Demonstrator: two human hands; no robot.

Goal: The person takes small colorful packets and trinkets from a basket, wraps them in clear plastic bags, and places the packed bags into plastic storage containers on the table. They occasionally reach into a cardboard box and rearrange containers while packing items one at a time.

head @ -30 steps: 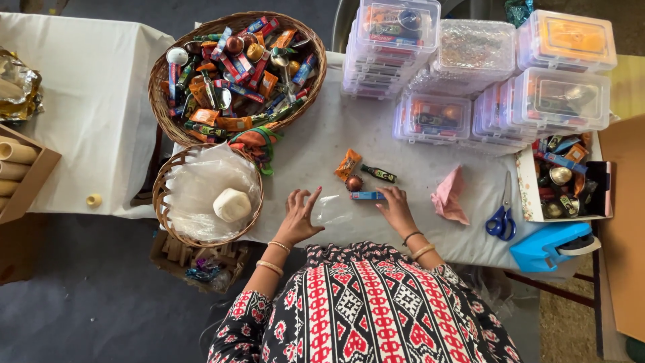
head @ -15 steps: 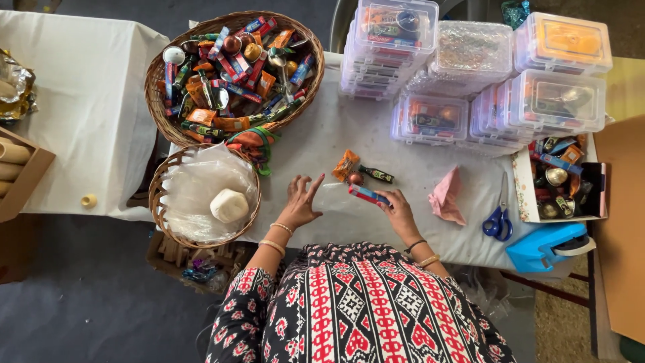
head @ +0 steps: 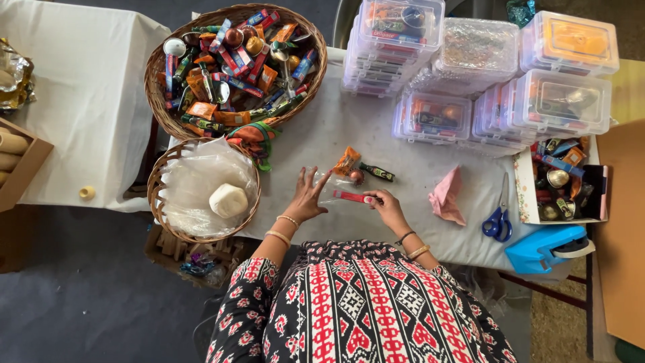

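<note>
My left hand point(head: 306, 198) holds a clear plastic pouch point(head: 334, 186) by its left edge on the white tablecloth. My right hand point(head: 384, 204) pinches a thin red bar point(head: 351, 196) and has its tip at the pouch. Just beyond the pouch lie an orange wrapped sweet point(head: 346, 161), a small round brown piece point(head: 357, 177) and a dark green bar point(head: 376, 173). Bangles circle both wrists.
A big wicker basket point(head: 306, 91) of wrapped sweets stands far left; a smaller basket point(head: 158, 195) holds plastic and a white roll point(head: 228, 200). Stacked clear boxes point(head: 437, 117) fill the back. Right: pink paper point(head: 449, 195), blue scissors point(head: 498, 218), a blue tool point(head: 541, 247), an open box point(head: 525, 191) of trinkets.
My right hand has lifted the red bar from the cloth and brought it to the pouch. My left hand has shifted up along the pouch's edge.
</note>
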